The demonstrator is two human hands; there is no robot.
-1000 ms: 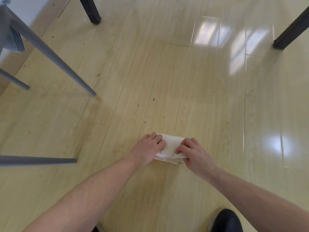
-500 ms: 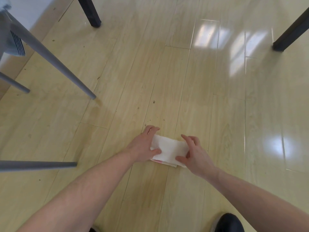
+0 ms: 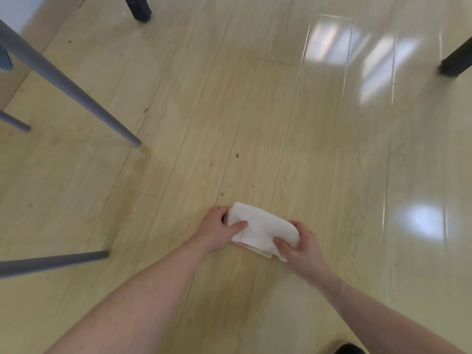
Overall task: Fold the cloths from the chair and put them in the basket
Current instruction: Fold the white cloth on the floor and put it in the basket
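1. Low on the wooden floor [image 3: 255,123], near the bottom middle of the head view, a folded white cloth [image 3: 260,229] is lying between the two hands, with a pinkish edge showing along its near side.
2. The left hand [image 3: 219,229] is gripping the cloth's left end, its thumb pressing on top and its fingers curling round the far edge.
3. The right hand [image 3: 300,245] is clutching the right end, thumb lying over the top fold and fingers wrapping under it.
4. Grey chair legs [image 3: 76,90] are slanting across the left side, well apart from the cloth; another grey leg [image 3: 51,261] is reaching in from the left edge nearer the forearm.
5. Two dark furniture legs are standing at the top: one [image 3: 139,8] up left of centre, one [image 3: 457,60] at the right edge.
6. A dark shoe tip [image 3: 350,350] is peeking in at the bottom edge, and window glare is shining on the boards to the right.
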